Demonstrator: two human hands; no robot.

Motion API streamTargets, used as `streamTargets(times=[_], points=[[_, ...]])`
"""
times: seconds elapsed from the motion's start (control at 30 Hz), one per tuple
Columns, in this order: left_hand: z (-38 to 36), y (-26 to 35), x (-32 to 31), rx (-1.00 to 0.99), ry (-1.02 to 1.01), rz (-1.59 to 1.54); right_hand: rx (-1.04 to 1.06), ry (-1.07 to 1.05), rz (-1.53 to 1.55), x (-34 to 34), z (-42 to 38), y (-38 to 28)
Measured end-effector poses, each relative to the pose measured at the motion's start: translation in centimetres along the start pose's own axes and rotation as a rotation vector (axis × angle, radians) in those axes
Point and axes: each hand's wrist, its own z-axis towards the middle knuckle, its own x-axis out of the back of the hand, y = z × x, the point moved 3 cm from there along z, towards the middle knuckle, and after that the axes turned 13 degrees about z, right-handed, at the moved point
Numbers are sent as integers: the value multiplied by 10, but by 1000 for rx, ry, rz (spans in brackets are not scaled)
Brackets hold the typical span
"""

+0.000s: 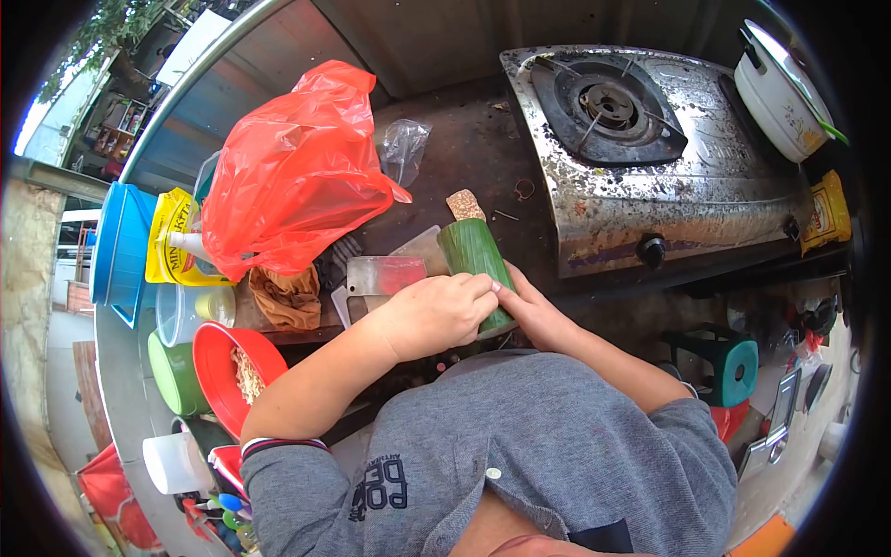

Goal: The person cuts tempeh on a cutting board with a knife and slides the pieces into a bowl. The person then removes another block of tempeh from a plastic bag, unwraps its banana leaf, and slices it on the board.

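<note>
A green banana leaf roll (473, 255) stretches away from my body over the dark tabletop. My left hand (441, 314) is closed on its near part, fingers bent and pressed together. From the other side my right hand (536, 311) grips the same roll, thumb near the left fingers. What the leaf wraps is hidden. Past its far end lies a brown, grainy slab (466, 205) that looks like tempeh, partly covered by the leaf. A wide metal blade (385, 276), like a cleaver's, lies left of the roll, beside my left wrist.
A red plastic bag (302, 167) and brown cloth (286, 299) are at left, near a red bowl (215, 371) of pale shreds. A gas stove (640, 209) stands at right with a white pot (775, 97). A green stool (733, 371) is lower right.
</note>
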Motion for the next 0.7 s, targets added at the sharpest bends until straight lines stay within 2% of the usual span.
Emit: streamTargets(times=[0.23,0.37,0.43,0.5,0.7], points=[[8,6,4,-16,-54,-46,-121,-37,65,6,-13,0],[18,1,21,-32,-7,-85,-13,-51,-32,16,-12,8],[24,-14,34,28,169,-154,-20,-61,50,15,-14,5],[29,-41,34,234,178,-267,-50,-65,49,12,-20,-7],[41,-110,-51,430,86,-265,-100,-73,47,16,-19,-13]])
